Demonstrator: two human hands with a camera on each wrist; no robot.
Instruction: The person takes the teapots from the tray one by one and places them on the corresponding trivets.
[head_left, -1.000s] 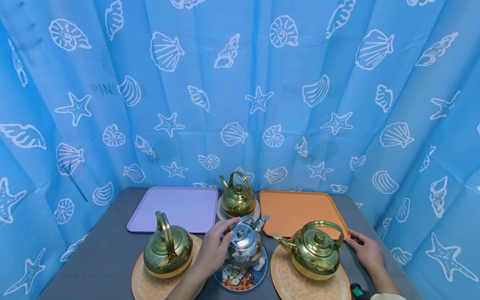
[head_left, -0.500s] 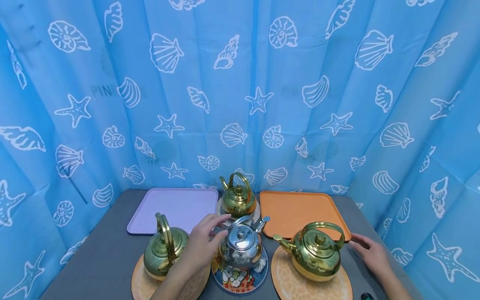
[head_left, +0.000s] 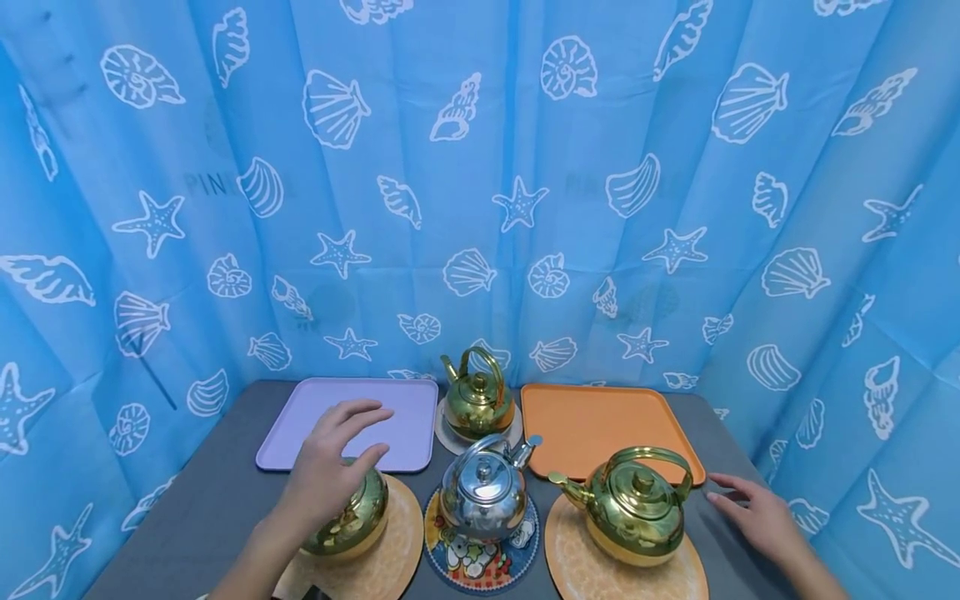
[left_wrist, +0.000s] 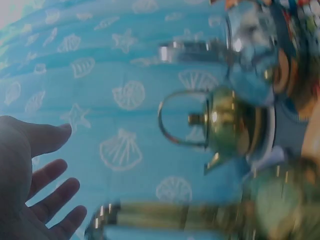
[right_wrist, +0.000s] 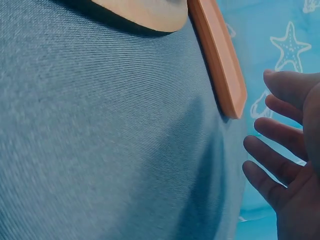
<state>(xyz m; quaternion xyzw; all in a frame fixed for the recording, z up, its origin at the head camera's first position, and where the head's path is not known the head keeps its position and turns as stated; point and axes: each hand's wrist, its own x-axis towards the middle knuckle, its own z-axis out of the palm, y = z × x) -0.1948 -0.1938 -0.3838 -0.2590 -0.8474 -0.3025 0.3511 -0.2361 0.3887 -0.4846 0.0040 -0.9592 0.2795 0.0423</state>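
Observation:
My left hand (head_left: 330, 458) is above the left gold kettle (head_left: 356, 525), fingers spread and holding nothing; it hides that kettle's handle in the head view. In the left wrist view the thumb and fingers (left_wrist: 55, 135) stand apart beside the blurred gold handle (left_wrist: 170, 215). To its right a silver kettle (head_left: 487, 504) sits on a round cartoon mat (head_left: 480, 575), spout to the back right. My right hand (head_left: 757, 521), fingers relaxed, is beside the orange tray's (head_left: 600, 429) front right corner. Nearby, a second gold kettle (head_left: 637, 517) has its spout pointing left.
A smaller gold kettle (head_left: 480, 408) stands on a pale round mat (head_left: 448, 433) at the back, between the purple tray (head_left: 405, 425) and the orange one. Round tan mats (head_left: 405, 537) lie under the two front gold kettles. A blue shell-print curtain (head_left: 450, 208) surrounds the grey table.
My left hand has let go of the silver kettle and moved left and up, over the left gold kettle. The right hand has drawn slightly away from the orange tray's corner.

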